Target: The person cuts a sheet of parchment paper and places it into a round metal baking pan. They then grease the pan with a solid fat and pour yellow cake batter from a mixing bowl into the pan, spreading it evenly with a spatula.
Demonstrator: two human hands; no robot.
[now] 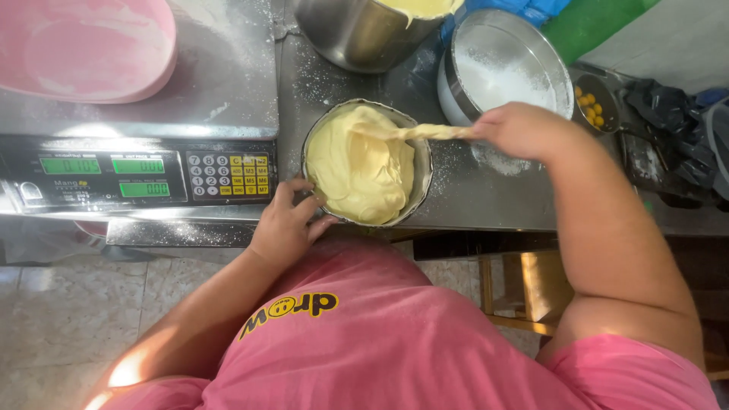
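A round metal cake tin [422, 163] full of pale yellow batter [361, 167] sits at the front edge of the steel counter [486, 197]. My left hand [285, 224] grips the tin's near left rim. My right hand [516, 130] is closed on the handle of a batter-coated spatula [414, 134], whose blade lies across the top of the batter.
A digital scale [137, 178] with a steel platform stands left of the tin, a pink bowl [83, 45] on it. Behind are a large steel mixing bowl [357, 34], a round tin with white flour [501, 68], and a small dish of yellow balls [592, 102].
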